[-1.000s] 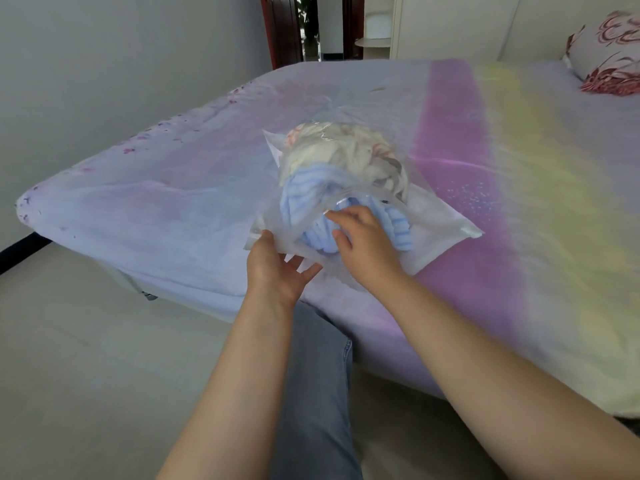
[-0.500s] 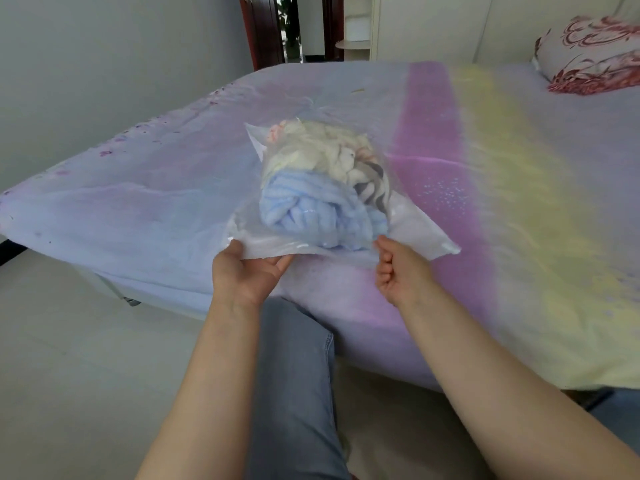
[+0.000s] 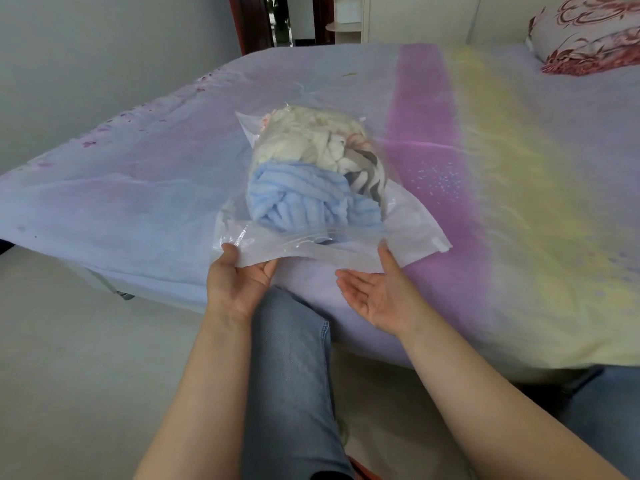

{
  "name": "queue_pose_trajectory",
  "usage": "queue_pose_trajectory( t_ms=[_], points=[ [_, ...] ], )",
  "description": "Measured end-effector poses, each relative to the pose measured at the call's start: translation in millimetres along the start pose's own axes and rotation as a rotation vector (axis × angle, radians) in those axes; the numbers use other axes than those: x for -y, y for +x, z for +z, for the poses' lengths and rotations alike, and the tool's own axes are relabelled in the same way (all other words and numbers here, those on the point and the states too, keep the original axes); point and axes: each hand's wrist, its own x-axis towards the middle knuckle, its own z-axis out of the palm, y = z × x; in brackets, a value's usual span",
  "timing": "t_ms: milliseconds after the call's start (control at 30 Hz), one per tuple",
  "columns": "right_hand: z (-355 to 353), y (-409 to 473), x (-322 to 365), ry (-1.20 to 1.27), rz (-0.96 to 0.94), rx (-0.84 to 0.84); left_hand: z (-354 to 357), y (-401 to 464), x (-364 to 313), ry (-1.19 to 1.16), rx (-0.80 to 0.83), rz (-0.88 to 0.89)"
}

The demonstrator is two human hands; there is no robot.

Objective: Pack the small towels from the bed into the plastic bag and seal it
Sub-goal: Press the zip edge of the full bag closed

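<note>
A clear plastic bag (image 3: 412,223) lies on the bed (image 3: 138,202) near its front edge, mouth toward me. Inside it sit a light blue towel (image 3: 304,206), a cream towel (image 3: 304,140) and a grey-and-white patterned towel (image 3: 367,168), all bunched together. My left hand (image 3: 239,282) pinches the left end of the bag's open flap, thumb on top. My right hand (image 3: 377,289) is palm up with fingers spread; its thumb tip touches the flap's near edge, and nothing is in its grasp.
A floral pillow (image 3: 588,39) rests at the far right corner of the bed. A doorway (image 3: 280,19) opens beyond the bed. My leg in jeans (image 3: 291,375) stands against the bed edge, with pale floor (image 3: 69,375) to the left.
My right hand came out of the bag's mouth, pinched the flap edge, then opened palm up. My left hand kept hold of the flap's left end. The bag flap now lies flatter.
</note>
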Motion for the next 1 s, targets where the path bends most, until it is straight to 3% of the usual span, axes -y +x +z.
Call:
queue_pose_trajectory(
  t_ms=[200, 433, 533, 633, 800, 1000],
  points=[
    [15, -16, 24, 0.216, -0.334, -0.198, -3, 4, -2, 0.012, -0.028, 0.028],
    [-3, -16, 50, 0.073, -0.381, -0.277, -1, 10, 3, 0.006, -0.048, 0.025],
    [-15, -5, 59, 0.079, -0.518, -0.389, 1, 11, 1, -0.100, -0.054, 0.104],
    [-13, 1, 58, 0.170, -0.620, -0.388, 4, 16, -11, -0.183, -0.039, 0.201],
    [-20, 15, 21, 0.283, -0.494, -0.288, -17, 25, -20, -0.127, -0.041, 0.219],
    [-38, 20, 6, 0.309, -0.447, -0.207, -26, 26, -5, -0.002, -0.209, 0.243]
  ],
)
